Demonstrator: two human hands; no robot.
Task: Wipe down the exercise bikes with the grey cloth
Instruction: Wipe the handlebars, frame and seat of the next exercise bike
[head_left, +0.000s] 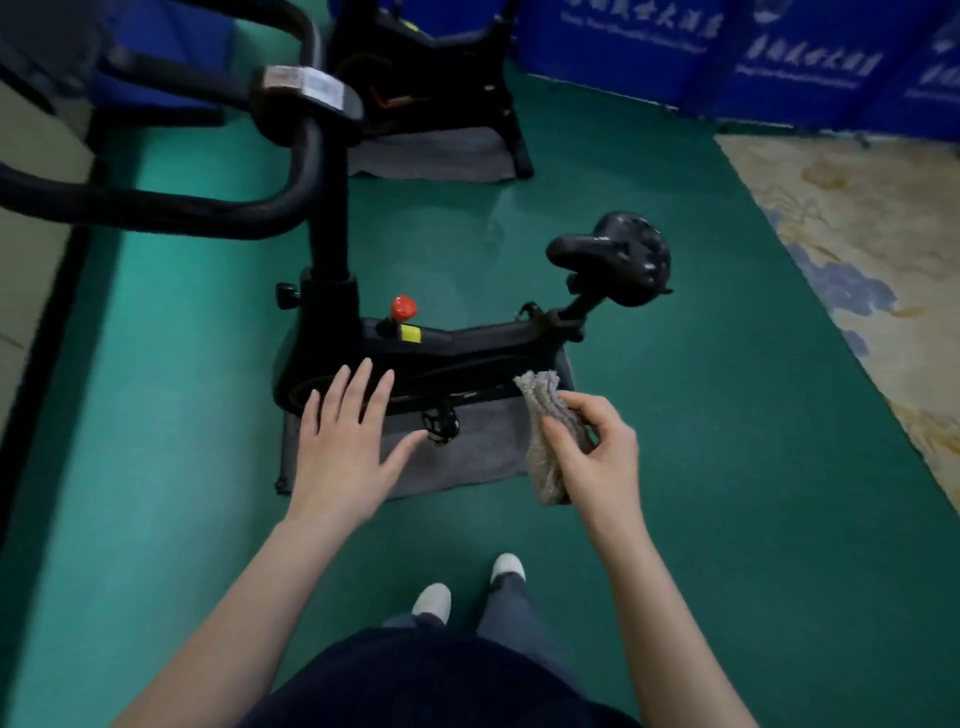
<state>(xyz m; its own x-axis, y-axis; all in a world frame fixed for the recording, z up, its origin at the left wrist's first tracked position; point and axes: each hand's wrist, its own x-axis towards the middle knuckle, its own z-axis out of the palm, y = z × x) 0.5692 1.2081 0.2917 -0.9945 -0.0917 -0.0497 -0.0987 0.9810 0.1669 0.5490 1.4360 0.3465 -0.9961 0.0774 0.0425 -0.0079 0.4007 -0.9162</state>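
A black exercise bike (467, 348) stands in front of me on a grey mat (483, 447), with its saddle (618, 257) to the right, a red knob (403, 307) on the frame and curved handlebars (218, 213) at the upper left. My right hand (597, 447) pinches a folded grey cloth (543, 415), held in the air just right of the bike's rear end. My left hand (343, 441) hovers over the bike's lower body with fingers spread and nothing in it. A second black bike (431, 73) stands farther back on its own grey mat.
The floor (675, 364) is green. Blue panels (753, 57) with white lettering line the back wall. A patterned beige carpet (872, 249) covers the right side. A pale wall with a dark base runs along the left. My feet in white shoes (470, 587) stand below the bike.
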